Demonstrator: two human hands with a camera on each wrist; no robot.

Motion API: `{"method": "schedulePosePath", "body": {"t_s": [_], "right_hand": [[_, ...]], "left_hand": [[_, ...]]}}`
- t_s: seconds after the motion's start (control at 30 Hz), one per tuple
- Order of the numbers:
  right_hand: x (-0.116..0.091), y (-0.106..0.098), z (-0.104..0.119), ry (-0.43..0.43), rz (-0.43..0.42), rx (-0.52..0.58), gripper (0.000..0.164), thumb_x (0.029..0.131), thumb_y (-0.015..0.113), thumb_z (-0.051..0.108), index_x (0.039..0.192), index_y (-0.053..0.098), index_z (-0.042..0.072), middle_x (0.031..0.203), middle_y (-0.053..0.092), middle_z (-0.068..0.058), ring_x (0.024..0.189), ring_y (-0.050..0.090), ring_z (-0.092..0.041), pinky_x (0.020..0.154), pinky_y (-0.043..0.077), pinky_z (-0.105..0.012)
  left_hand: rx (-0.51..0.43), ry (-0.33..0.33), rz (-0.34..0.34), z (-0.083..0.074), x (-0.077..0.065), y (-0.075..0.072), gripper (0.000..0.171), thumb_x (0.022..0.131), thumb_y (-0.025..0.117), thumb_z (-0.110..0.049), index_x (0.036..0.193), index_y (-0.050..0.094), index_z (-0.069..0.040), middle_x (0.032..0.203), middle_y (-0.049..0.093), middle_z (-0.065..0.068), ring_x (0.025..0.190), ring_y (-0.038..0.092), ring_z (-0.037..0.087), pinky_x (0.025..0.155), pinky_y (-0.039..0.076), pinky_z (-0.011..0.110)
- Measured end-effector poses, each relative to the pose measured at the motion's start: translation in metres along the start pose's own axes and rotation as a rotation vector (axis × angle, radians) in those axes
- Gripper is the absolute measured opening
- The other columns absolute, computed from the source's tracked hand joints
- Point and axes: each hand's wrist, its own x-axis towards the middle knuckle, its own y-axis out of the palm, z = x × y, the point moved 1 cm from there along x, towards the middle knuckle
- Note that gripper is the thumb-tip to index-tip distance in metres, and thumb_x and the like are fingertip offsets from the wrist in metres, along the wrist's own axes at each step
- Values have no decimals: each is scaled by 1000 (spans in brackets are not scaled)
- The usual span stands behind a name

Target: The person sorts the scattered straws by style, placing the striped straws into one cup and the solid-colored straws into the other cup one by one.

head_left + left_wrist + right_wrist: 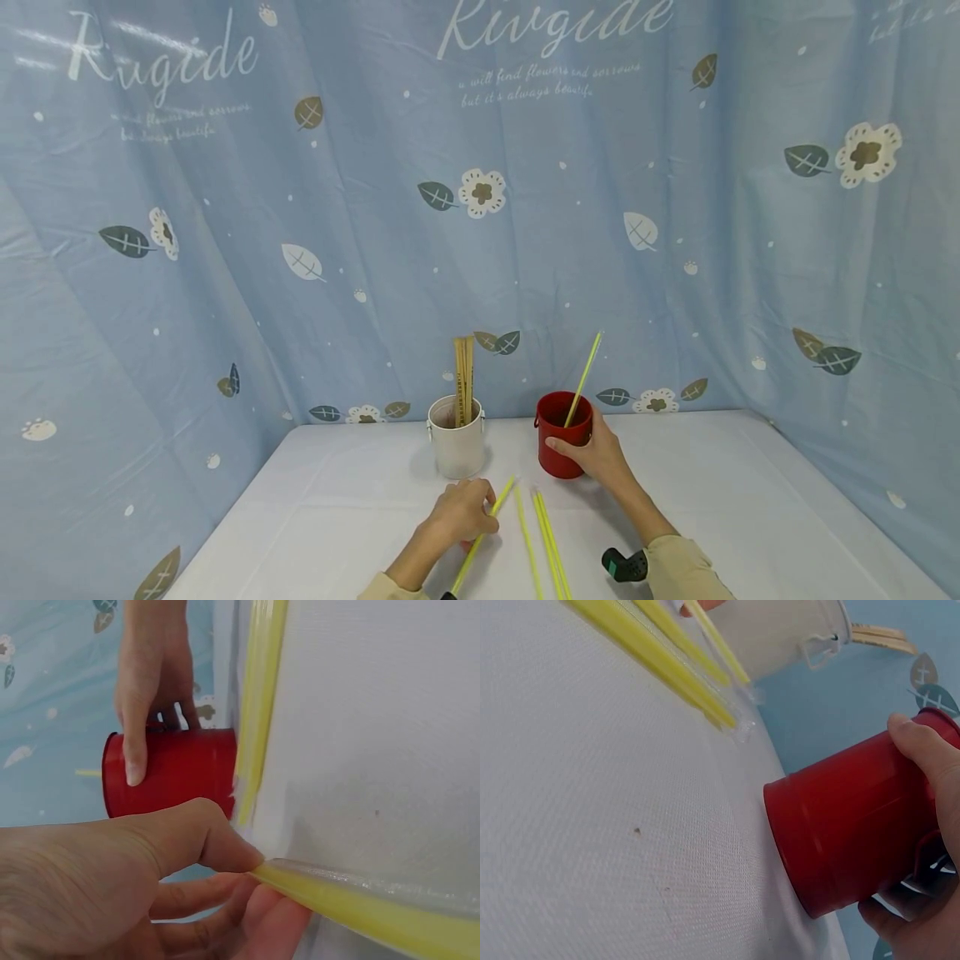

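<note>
A yellow straw in a clear wrapper (360, 904) is pinched between the thumb and fingers of my left hand (461, 510), low over the table. My right hand (600, 454) grips the red bucket (558, 454) around its side, thumb toward the front. The bucket stands upright with one yellow straw (585, 375) leaning out of it to the right. Between my hands, several more wrapped yellow straws (551, 542) lie lengthwise on the table. In the right wrist view, their clear wrapper ends (744, 729) point toward the buckets.
To the left of the red bucket stands a white bucket (457, 450) holding wooden chopsticks (464, 379). A white cloth covers the table (337, 517). Behind it hangs a blue curtain (555, 250) printed with leaves and flowers.
</note>
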Motion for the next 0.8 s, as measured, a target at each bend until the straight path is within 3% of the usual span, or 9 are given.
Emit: {"method": "schedulePosePath", "body": {"t_s": [0.13,0.37,0.8], "right_hand": [[0,0,0,-2,-2,-5,91,78,83,36,148,30,12,144,49,-13,132,48,-33,98,52,-52],[0,-1,1,-4,-2,5,90,78,83,36,148,31,13,144,49,-12,131,48,-33,98,52,-52],[-1,-1,1,-23,-13,-11,92,79,82,35,148,30,7,142,49,-17,127,49,-37,94,54,-53]], "left_hand": [[-58,25,-15,0,-1,-3,20,72,74,-11,90,66,-6,66,58,-6,35,53,7,50,46,21],[-192,71,-54,-3,0,-12,21,74,70,-5,94,63,-3,70,53,-2,38,54,7,36,47,23],[-331,134,-91,-17,6,-30,27,80,67,-3,107,62,-3,82,60,4,52,59,10,41,52,24]]}}
